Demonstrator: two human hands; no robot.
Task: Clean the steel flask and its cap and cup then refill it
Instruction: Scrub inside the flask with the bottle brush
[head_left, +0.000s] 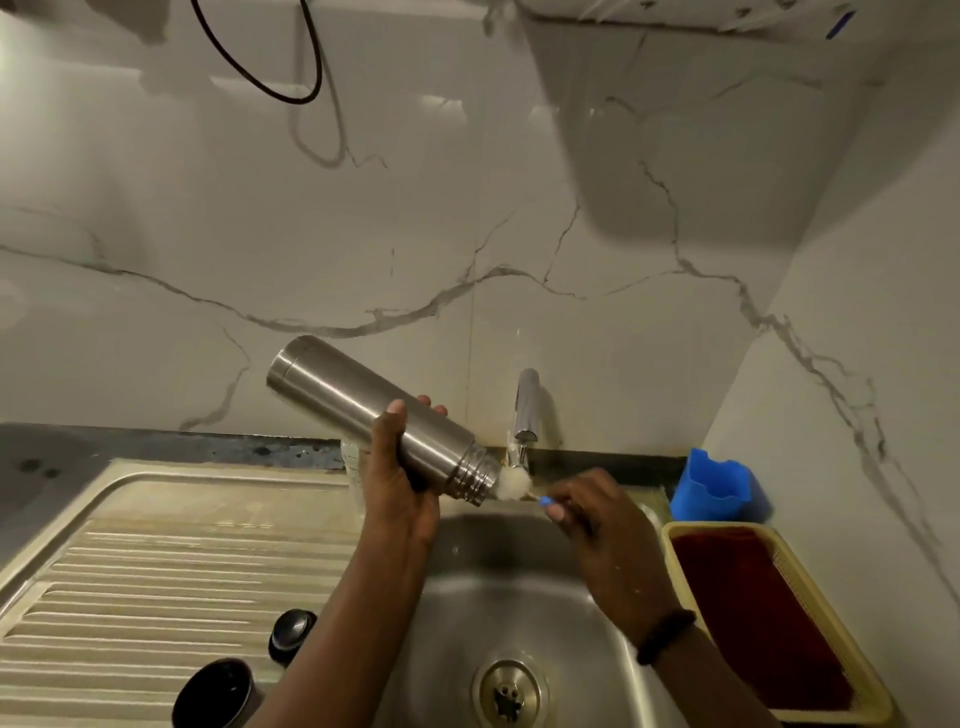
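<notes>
My left hand (397, 486) grips the steel flask (358, 405) around its lower half, tilted with its threaded mouth pointing down and right over the sink basin (519, 603). White bristles of a bottle brush (511, 484) stick out of the mouth. My right hand (597, 519) pinches the brush's blue handle just right of the mouth. The black cap (292, 630) and the dark cup (214, 693) stand on the ribbed draining board (130, 587) at the lower left, apart from both hands.
A chrome tap (525, 410) rises behind the basin, just beyond the flask's mouth. A blue plastic holder (714, 486) sits at the right, with a yellow basket (675, 551) holding a dark red cloth in front of it. Marble wall tiles close off the back and right.
</notes>
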